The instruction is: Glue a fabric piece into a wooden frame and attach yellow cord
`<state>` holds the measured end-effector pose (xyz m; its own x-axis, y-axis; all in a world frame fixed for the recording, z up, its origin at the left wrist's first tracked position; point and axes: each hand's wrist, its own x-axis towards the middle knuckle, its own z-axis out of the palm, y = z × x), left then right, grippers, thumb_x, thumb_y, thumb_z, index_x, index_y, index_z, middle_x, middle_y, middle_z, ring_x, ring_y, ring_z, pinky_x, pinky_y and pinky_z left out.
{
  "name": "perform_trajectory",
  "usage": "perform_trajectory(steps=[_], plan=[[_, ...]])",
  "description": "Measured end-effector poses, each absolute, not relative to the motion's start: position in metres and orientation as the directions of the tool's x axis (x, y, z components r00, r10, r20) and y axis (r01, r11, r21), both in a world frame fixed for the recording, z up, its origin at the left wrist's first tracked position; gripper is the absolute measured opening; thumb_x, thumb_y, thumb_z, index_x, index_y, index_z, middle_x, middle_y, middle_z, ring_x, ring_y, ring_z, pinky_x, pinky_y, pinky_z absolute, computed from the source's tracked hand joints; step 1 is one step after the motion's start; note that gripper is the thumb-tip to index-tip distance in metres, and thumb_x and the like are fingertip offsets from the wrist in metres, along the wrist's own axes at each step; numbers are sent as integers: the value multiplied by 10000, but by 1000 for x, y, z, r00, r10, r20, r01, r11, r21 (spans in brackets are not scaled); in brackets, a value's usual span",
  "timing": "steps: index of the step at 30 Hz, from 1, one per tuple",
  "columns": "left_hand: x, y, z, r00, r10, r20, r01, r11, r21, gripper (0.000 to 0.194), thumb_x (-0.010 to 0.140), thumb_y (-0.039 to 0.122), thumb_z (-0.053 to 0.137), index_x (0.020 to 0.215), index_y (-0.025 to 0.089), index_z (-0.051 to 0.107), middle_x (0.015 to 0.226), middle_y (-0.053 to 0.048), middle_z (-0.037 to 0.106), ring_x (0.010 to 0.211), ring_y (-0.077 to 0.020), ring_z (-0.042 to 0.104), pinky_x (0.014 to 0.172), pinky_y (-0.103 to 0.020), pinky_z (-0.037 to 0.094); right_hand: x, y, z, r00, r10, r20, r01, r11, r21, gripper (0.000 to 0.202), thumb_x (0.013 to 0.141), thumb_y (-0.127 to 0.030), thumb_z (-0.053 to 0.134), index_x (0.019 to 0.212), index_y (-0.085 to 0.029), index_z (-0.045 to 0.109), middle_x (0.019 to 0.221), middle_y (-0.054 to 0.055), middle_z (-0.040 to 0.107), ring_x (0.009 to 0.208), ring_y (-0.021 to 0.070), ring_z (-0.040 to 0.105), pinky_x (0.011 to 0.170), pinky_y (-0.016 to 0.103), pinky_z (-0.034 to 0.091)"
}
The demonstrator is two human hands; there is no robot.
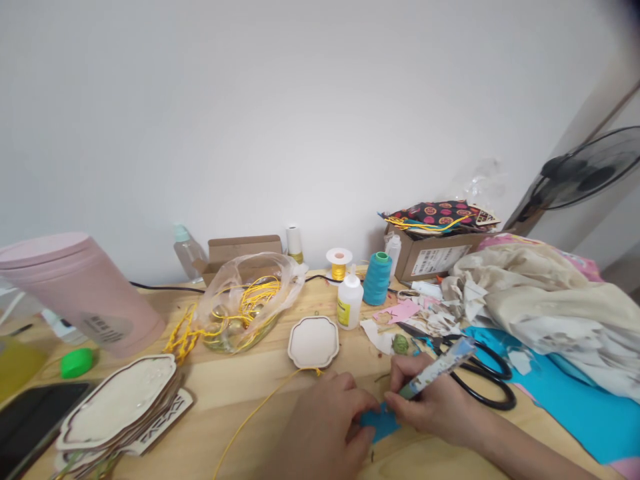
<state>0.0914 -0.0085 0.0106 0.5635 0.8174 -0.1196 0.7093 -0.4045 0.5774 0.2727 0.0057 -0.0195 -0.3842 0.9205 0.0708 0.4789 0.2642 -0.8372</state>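
Note:
My left hand [325, 423] pinches the left edge of a small blue piece of paper or cloth [381, 424] on the table. Held in my right hand [435, 403] is a pen [443, 367] with a pale patterned barrel, slanting up to the right; its tip is hidden by my fingers at the blue piece. A white scalloped plaque [313, 340] with a dark rim lies just beyond my left hand, a yellow cord [255, 408] running from its lower edge. Black-handled scissors [487, 383] rest beside my right hand, near a small green ball [400, 344].
Behind stand a glue bottle [350, 303], a blue thread cone [377, 280] and a gold spool [339, 263]. A plastic bag [250, 307] of yellow cords, stacked plaques [117, 403], a phone [37, 427] and a pink bin [85, 293] are left. Blue sheet [580, 400] and cloth lie right.

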Motion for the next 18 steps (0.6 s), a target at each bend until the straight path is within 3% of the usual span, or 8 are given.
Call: perform_trajectory(steps=[11,18], plan=[[91,-8,11,563,817,-124,711,-402,578,226,698,195,479,850,299,611,773,11,547,757,-159,475,608,-249,325,274,6,-19,-427,896,120,486,339,-805,171,666,-209,549,537,-166,446,455,-52,443,431,60,379,391,163,280],[91,-7,9,563,818,-120,704,-399,587,208,702,203,477,852,271,604,777,7,553,761,-159,479,611,-248,328,273,6,-18,-373,925,71,456,250,-854,195,675,-224,536,532,-178,411,433,-61,425,396,56,358,366,160,270]])
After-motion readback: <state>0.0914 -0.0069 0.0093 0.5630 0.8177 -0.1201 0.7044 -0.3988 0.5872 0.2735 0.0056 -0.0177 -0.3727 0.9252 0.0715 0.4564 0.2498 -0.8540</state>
